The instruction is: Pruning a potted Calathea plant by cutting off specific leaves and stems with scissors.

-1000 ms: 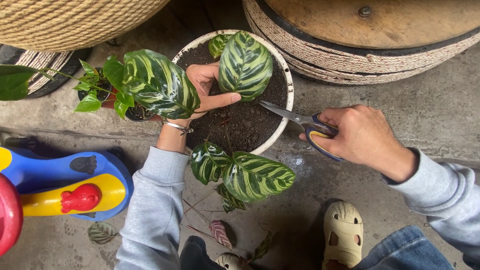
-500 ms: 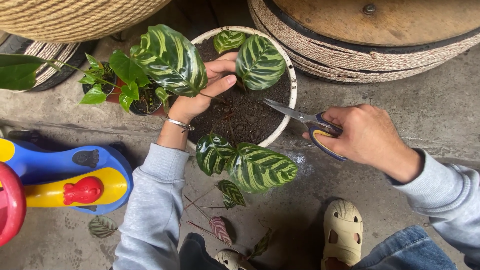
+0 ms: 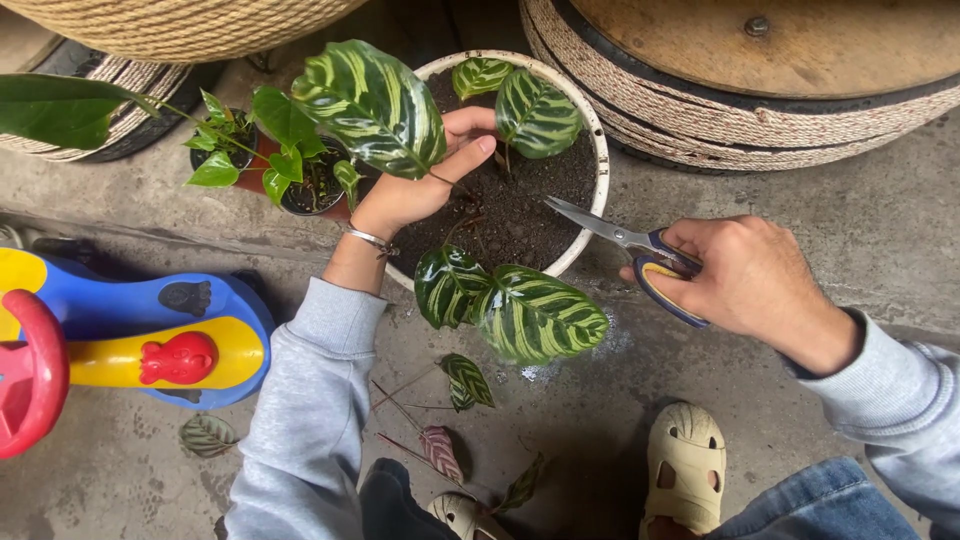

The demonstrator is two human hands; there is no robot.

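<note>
While left hand (image 3: pixel 420 185) grips a leaf stem | right hand (image 3: pixel 745 280) clasps scissors (image 3: pixel 625 240), blades apart | cut leaves (image 3: pixel 440 450) on floor (image 3: pixel 820 230); trimming judged partly done.

At centre, the leaves (image 3: pixel 375 105) are dark green with pale green stripes, above dark brown soil (image 3: pixel 510 215) in a white pot (image 3: pixel 598 170). The scissors (image 3: pixel 640 250), centre right, have blue and yellow handles. Lower left, the toy (image 3: pixel 130 335) is blue, yellow and red. The sleeves (image 3: pixel 300 420) are grey.

Glossy striped leaves (image 3: pixel 372 105), metal scissors (image 3: pixel 630 247), rough concrete floor (image 3: pixel 880 240).
</note>
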